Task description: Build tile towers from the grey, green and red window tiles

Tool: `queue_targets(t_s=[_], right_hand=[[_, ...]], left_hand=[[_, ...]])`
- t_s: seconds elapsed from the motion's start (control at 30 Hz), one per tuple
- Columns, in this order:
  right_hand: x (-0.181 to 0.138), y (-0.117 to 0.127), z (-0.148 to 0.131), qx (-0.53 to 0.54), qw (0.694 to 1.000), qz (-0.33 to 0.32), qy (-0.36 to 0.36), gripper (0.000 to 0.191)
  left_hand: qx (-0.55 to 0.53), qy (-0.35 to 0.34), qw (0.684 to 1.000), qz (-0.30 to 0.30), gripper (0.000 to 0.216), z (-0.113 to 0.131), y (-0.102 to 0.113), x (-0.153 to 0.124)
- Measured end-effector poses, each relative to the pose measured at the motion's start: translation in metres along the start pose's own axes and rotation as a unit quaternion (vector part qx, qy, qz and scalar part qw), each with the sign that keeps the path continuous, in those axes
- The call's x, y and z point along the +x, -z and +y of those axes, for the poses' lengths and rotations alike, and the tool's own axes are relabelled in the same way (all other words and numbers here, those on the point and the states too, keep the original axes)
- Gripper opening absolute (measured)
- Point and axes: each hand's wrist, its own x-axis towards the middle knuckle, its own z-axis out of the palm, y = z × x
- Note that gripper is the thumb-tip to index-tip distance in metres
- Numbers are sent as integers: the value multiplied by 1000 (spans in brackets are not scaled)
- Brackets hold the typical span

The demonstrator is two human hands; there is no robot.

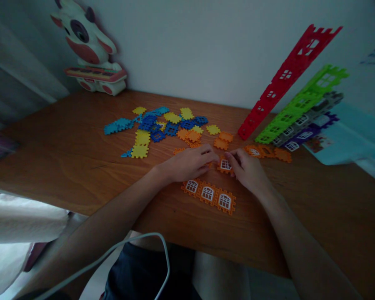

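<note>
My right hand point(243, 168) pinches the edge of an orange toy building tile point(225, 165) with a white window insert, just above the table. My left hand point(195, 162) is closed beside it, with its fingers bent round an orange tile that is mostly hidden beneath them. Closer to me lies a joined strip of orange window tiles point(208, 194), flat on the wood. Beyond my hands sit loose orange tiles point(221, 143). Right of my right hand rests another orange strip point(265, 151) with a white window at its left end.
Blue tiles point(148, 121) and yellow tiles point(140, 144) lie scattered at the back middle of the table point(96, 175). Tall red point(273, 93) and green point(300, 102) strips lean at the right, beside grey and purple ones. A cow toy keyboard point(95, 75) stands back left. A white cable point(137, 237) hangs in front.
</note>
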Motion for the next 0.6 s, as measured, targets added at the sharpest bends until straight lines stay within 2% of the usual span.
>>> queue_targets(t_s=[0.1,0.27,0.4,0.6], right_hand=[[1,-2,2,0,1000,-12,29,21],[1,-1,5,-70,996,-15,55,18],[1,2,8,-159,984,5,75,23],[0,4,10,-165,984,4,69,36]], left_hand=[[-61,-21,998,0,21,0,1,1],[-132,-29,988,-69,17,1,0,1],[-122,-65,987,-83,16,0,-1,2],[-67,-94,990,-75,21,-4,-2,0]])
